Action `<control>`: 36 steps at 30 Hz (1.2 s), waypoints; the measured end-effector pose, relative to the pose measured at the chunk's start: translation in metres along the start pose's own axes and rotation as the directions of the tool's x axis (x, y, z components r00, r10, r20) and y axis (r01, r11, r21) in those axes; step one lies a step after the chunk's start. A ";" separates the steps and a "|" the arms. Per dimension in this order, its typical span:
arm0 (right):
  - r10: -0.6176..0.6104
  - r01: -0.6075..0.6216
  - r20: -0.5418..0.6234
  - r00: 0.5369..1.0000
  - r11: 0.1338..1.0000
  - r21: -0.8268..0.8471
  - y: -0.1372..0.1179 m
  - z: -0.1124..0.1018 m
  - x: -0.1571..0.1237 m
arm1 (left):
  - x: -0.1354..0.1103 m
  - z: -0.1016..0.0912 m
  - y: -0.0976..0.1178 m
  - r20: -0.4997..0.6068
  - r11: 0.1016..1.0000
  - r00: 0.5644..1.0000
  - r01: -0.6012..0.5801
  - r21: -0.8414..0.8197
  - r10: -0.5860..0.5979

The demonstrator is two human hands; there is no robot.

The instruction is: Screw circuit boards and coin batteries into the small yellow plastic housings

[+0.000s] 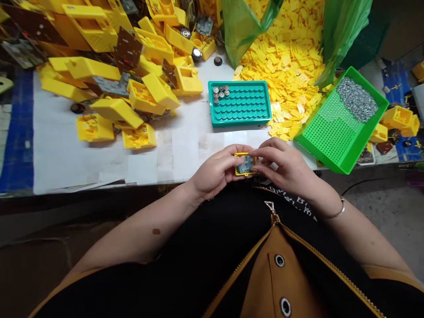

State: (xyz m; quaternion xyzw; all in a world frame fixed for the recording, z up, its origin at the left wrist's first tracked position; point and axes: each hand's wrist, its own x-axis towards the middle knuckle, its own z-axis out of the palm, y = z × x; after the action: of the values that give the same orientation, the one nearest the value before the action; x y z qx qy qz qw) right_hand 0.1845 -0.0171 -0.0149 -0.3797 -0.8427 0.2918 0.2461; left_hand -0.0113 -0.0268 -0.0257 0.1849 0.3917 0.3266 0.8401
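Close to my body, at the table's front edge, a small yellow plastic casing point(246, 173) with a circuit board point(245, 164) inside is held between both hands. My left hand point(220, 170) grips its left side, thumb lying over the board. At the right side, the fingers and thumb of my right hand point(281, 163) close on the casing's edge; whether a small part sits between those fingertips I cannot make out. Just beyond my hands stands a teal tray point(240, 121) with rows of round pockets, and several small round metal pieces point(221, 93) sit in its left end.
Yellow casings point(114, 112) with boards and wires are heaped at the left. Behind the tray, small yellow plastic pieces point(285, 66) spill from a green bag point(241, 31). A green perforated basket point(326, 132) at the right holds shiny metal parts point(357, 99). One black round part point(217, 61) lies near the bag.
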 end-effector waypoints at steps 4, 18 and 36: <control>-0.021 0.019 -0.027 0.999 0.997 -0.077 -0.002 0.001 -0.006 | -0.001 -0.005 -0.002 0.087 1.000 0.996 -0.009 -0.012 0.010; -0.282 0.267 -0.096 0.955 0.952 -0.147 -0.003 0.015 -0.018 | 0.000 0.005 -0.004 -0.063 0.995 0.997 -0.041 0.093 0.047; -0.001 -0.020 -0.162 0.987 0.991 -0.133 -0.019 0.024 -0.007 | -0.005 -0.002 -0.004 0.061 0.997 0.996 -0.064 0.039 0.062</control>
State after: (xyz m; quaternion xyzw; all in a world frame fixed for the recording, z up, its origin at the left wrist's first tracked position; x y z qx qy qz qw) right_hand 0.1638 -0.0397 -0.0204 -0.4218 -0.8358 0.2039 0.2862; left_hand -0.0134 -0.0329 -0.0270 0.2240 0.3668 0.3393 0.8368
